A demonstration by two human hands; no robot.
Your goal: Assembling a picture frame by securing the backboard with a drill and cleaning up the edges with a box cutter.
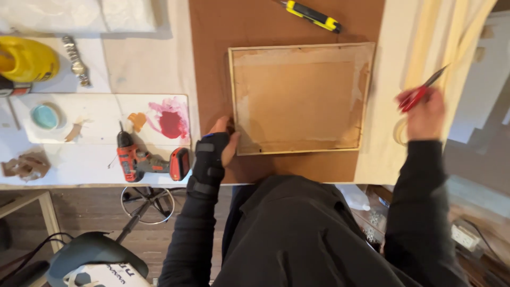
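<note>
A wooden picture frame (300, 98) lies face down on a brown board (223, 64), its back covered with torn tan paper. My left hand (226, 139), in a black wrist brace, rests against the frame's lower left corner and holds nothing. My right hand (425, 114) is off to the right of the frame, over the cream cloth, and grips red-handled pliers (419, 93) with the metal tip pointing up and right.
A yellow and black utility knife (312, 16) lies above the frame. A red and black cordless drill (149, 161), a paint-smeared white board (159, 119), a wristwatch (76, 59), a yellow container (26, 59) and a teal dish (45, 117) sit at left. A stool (149, 204) stands below the table.
</note>
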